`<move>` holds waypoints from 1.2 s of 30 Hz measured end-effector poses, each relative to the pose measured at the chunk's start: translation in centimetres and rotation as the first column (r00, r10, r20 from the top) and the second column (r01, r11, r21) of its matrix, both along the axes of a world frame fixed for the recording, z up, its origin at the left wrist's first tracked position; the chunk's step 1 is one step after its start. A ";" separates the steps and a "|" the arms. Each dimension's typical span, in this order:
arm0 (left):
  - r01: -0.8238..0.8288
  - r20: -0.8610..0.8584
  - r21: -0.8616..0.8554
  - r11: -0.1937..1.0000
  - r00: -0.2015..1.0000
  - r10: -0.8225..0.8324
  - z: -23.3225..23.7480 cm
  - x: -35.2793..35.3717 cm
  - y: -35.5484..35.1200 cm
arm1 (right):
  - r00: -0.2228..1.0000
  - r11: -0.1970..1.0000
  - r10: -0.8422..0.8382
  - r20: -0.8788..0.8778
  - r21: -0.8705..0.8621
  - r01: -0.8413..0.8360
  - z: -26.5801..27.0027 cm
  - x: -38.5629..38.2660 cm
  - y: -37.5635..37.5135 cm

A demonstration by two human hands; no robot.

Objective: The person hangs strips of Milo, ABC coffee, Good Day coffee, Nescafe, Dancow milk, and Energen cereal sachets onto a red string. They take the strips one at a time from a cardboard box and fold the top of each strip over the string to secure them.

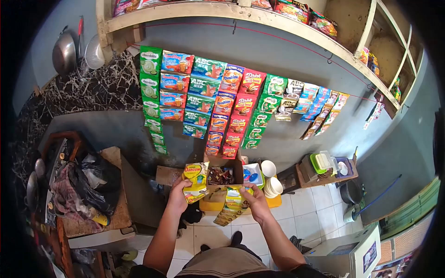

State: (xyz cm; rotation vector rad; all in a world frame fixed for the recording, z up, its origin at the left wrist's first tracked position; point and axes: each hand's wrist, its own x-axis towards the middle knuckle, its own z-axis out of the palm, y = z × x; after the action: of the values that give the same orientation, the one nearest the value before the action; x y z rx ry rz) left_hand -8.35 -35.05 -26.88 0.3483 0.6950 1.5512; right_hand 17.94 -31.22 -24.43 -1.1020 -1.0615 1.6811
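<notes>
Left hand (178, 193) fingers clasp the yellow sachets (195, 181) (long axis upright); right hand (256, 200) pinches the sachet strip (233, 204), which hangs just beside.

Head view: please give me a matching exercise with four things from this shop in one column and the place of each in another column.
Things:
1. yellow Dancow sachets
2. green-yellow sachet strip
3. wok
4. white bowls

Places:
A. stacked to the right of the cardboard box
B. held in the left hand
C. hanging at the upper left
D. held in the right hand

Pairs: 1-B, 2-D, 3-C, 4-A
</notes>
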 end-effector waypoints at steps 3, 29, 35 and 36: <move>0.086 -0.049 -0.015 0.996 0.995 -0.086 -0.5 0.7 -0.3 | 0.998 0.995 -0.056 -0.025 0.084 0.058 1.4 -0.4 0.0; 0.091 -0.290 0.118 0.989 0.956 -0.053 -0.2 4.5 -1.6 | 0.969 0.921 0.024 0.247 0.371 -0.117 1.2 -2.6 0.9; 0.112 -0.518 0.100 0.989 0.854 -0.045 1.4 5.2 -2.7 | 0.946 0.952 0.214 0.243 -0.269 -0.146 -0.2 -1.1 0.1; 0.136 -0.550 0.110 0.985 0.834 -0.054 1.4 5.2 -2.9 | 0.966 0.938 0.222 0.135 -0.300 -0.174 -0.7 -1.3 0.3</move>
State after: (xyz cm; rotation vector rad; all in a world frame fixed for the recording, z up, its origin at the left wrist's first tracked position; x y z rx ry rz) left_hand -3.15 -37.94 -25.50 0.9499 0.9891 1.4124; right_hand 16.69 -30.96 -25.15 -1.3790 -1.0872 1.9772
